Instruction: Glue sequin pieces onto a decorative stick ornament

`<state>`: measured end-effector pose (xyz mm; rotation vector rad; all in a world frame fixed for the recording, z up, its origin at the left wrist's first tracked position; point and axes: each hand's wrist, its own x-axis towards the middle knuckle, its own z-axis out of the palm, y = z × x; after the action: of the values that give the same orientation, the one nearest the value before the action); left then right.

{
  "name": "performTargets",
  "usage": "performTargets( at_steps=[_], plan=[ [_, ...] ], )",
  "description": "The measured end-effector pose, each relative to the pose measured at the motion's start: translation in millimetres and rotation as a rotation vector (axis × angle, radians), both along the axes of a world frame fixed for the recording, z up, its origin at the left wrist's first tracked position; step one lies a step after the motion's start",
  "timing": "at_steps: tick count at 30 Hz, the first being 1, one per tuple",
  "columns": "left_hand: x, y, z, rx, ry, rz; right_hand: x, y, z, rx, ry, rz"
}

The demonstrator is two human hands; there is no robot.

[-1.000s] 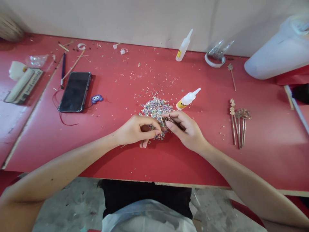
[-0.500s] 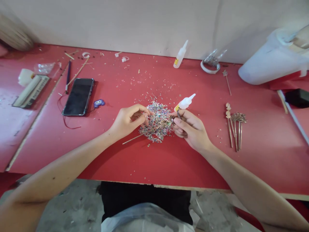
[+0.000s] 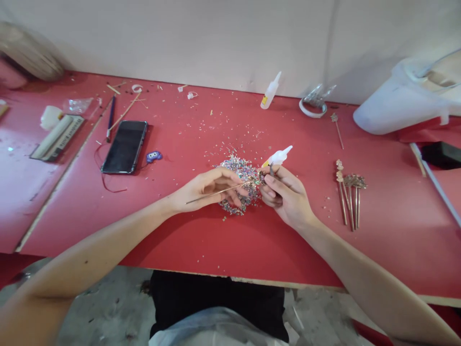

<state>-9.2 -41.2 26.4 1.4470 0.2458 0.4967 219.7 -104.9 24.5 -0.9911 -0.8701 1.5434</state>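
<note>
My right hand [image 3: 288, 194] is closed, its thumb and fingers pinching the ornamented end of a thin gold hairpin [image 3: 211, 194]. A small dark grey piece pokes up between those fingers; its kind is unclear. The hairpin's shaft points left, crossing in front of my left hand [image 3: 212, 190]. That hand has its fingers loosely curved and apart, with no clear grip on the shaft. Beneath both hands lies a pile of glittery sequin-like bits [image 3: 234, 206]. A white glue bottle [image 3: 279, 157] lies just beyond my right hand.
On the red table [image 3: 230, 245] are a phone [image 3: 125, 146], a blue trinket [image 3: 154, 156] and a knife box [image 3: 59, 139]. Another glue bottle [image 3: 270, 91] stands near the wall. Decorated hairpins [image 3: 351, 197] lie right, below a tape roll [image 3: 312, 108] and a white container [image 3: 387, 101].
The hairpin's shaft has lifted off the pile and now crosses before my left hand. My left hand has moved lower and its fingers have spread. My right hand keeps its pinch.
</note>
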Motion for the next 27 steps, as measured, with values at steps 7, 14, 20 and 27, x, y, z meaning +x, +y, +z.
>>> performTargets(
  at_steps=[7, 14, 20, 27],
  plan=[
    [3, 3, -4.1, -0.200, 0.023, 0.069, 1, 1, 0.7, -0.011, -0.016, -0.010],
    [0, 19, -4.2, -0.095, 0.110, 0.443, 14, 2, 5.9, 0.045, 0.006, -0.094],
    [-8, 33, 0.6, 0.029, 0.202, 0.697, 19, 3, 5.3, 0.076, -0.012, -0.117],
    [-19, 47, -2.4, 0.436, 0.381, 0.717, 12, 2, 3.4, 0.050, -0.028, -0.142]
  ],
)
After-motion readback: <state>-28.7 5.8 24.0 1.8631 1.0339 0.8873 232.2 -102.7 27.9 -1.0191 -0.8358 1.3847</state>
